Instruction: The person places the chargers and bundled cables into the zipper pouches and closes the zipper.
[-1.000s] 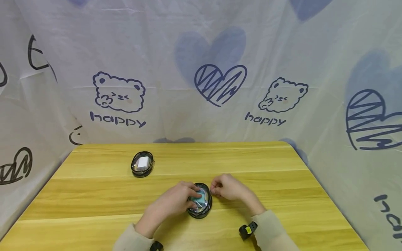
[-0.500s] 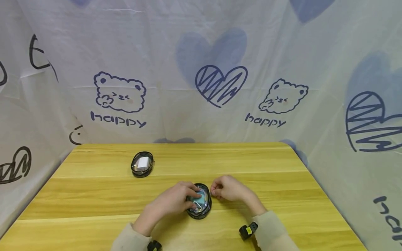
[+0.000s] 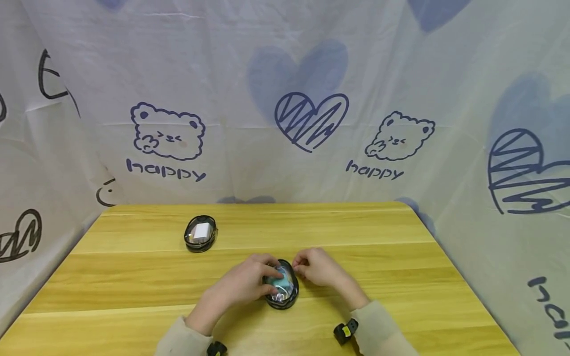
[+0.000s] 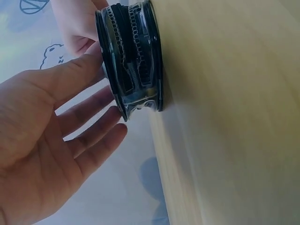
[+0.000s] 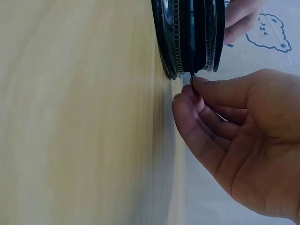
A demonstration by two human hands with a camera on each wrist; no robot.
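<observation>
A small oval zip case (image 3: pixel 288 295) with clear faces and black trim lies on the table, something teal showing inside it. My left hand (image 3: pixel 249 279) rests on its top, thumb and fingers spread over the clear face. Those fingers look fairly straight in the left wrist view, where the case (image 4: pixel 133 61) shows its mesh-edged side. At the case's far right edge, my right hand (image 3: pixel 318 267) pinches the zipper pull (image 5: pixel 192 79) between thumb and index finger. In the right wrist view, the zipper line runs along the side of the case (image 5: pixel 191 35).
Farther back on the left stands a second oval zip case (image 3: pixel 200 244) with a white block inside. The wooden table (image 3: pixel 365 232) ends at a pale cloth backdrop (image 3: pixel 231 148) printed with hearts and bears. A black band (image 3: pixel 345 332) is on the right wrist.
My right hand has shifted slightly to the left along the far right edge of the case, still pinching the zipper pull. The left hand stays on top of the case.
</observation>
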